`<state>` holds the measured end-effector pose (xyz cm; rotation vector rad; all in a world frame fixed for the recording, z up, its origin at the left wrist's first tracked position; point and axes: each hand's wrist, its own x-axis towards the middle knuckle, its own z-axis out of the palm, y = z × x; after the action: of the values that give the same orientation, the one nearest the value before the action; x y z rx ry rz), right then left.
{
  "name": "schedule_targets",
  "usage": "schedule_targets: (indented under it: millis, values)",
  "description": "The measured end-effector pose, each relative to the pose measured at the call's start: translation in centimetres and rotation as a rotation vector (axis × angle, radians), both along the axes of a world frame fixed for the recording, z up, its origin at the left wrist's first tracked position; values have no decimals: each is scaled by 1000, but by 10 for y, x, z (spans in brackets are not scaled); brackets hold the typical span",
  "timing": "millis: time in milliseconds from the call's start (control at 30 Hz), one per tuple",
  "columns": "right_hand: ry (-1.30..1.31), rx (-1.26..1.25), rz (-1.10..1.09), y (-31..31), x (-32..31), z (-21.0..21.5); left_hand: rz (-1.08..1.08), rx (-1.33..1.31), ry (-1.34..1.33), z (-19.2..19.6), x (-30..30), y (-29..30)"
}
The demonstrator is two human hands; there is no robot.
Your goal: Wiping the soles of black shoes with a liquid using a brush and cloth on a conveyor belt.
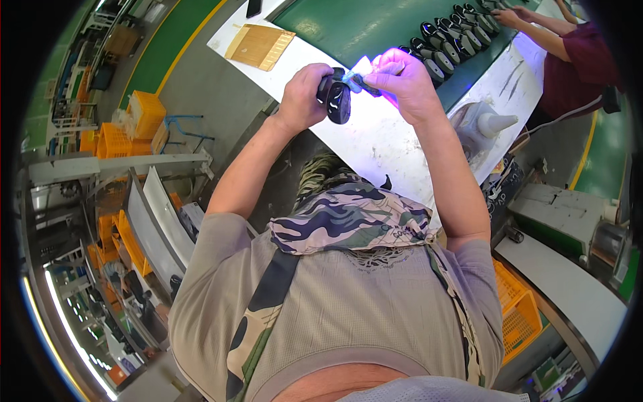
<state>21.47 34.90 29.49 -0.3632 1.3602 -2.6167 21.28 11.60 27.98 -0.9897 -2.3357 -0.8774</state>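
- Presently, the left hand [305, 94] is closed around a small black glossy part [337, 100], fingers wrapped over its back, and holds it up in front of the chest above the white bench edge [375, 144].
- The right hand [402, 84] is pinched shut on a slim lit tool [358, 80] that throws a violet-white glow; its tip meets the top of the black part.
- Handling, as judged: the part looks a rigid moulded shell, light enough for one hand, with a shiny face that would likely mark or slip. The safer hold appears to be by its edges and back, as the left hand has it, keeping fingers off the glossy face.
- The tool looks thin and light; a fingertip pinch near its front end seems adequate.
- On the green belt [348, 27] beyond, a row of like black parts [449, 43] lies side by side.
- Another person's hand [509, 17] reaches to the far end of that row.
- A tan corrugated card [260, 45] lies on the bench to the left.
- An orange crate [519, 311] stands low to the right.
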Motion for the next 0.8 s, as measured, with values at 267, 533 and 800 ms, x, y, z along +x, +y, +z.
schedule_targets:
  millis: [267, 533, 800]
  values:
    - [221, 273, -66, -18, -6, 25, 39, -183, -639, 28, 23, -26]
    - [451, 527, -140, -70, -19, 26, -96, 27, -1084, 26, 35, -89]
    - [487, 537, 30, -137, -14, 12, -29, 500, -1284, 19, 66, -142]
